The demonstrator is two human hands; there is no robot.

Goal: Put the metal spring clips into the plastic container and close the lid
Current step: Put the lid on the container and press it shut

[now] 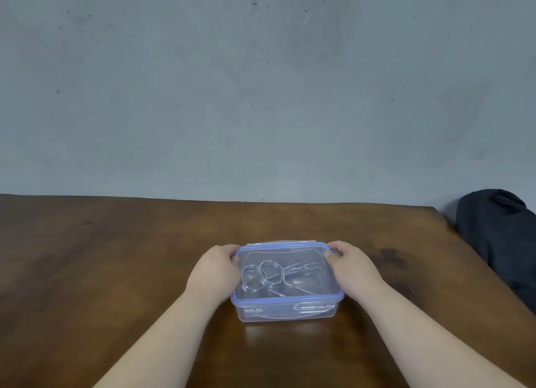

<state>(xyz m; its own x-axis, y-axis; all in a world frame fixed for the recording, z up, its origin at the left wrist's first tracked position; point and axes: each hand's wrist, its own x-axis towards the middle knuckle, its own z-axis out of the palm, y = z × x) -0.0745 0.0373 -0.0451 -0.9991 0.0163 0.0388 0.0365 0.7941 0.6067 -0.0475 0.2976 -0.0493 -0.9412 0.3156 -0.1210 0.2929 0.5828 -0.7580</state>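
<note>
Wall (pixel 261 83): grey-blue, matte, scattered dark specks and scuffs. Table (pixel 116 257): dark brown wood, glossy, faint stains, pushed up against the wall. Dark fabric bundle (pixel 501 237): beside the table's far right corner.

The brown wooden counter (pixel 116 257) lies bare to the left, behind and in front of the clear plastic container with the blue-rimmed lid (pixel 287 283). Both short sides of it are taken up by the left hand (pixel 216 269) and right hand (pixel 352 267). A dark cloth bundle (pixel 501 237) blocks the far right edge.
</note>
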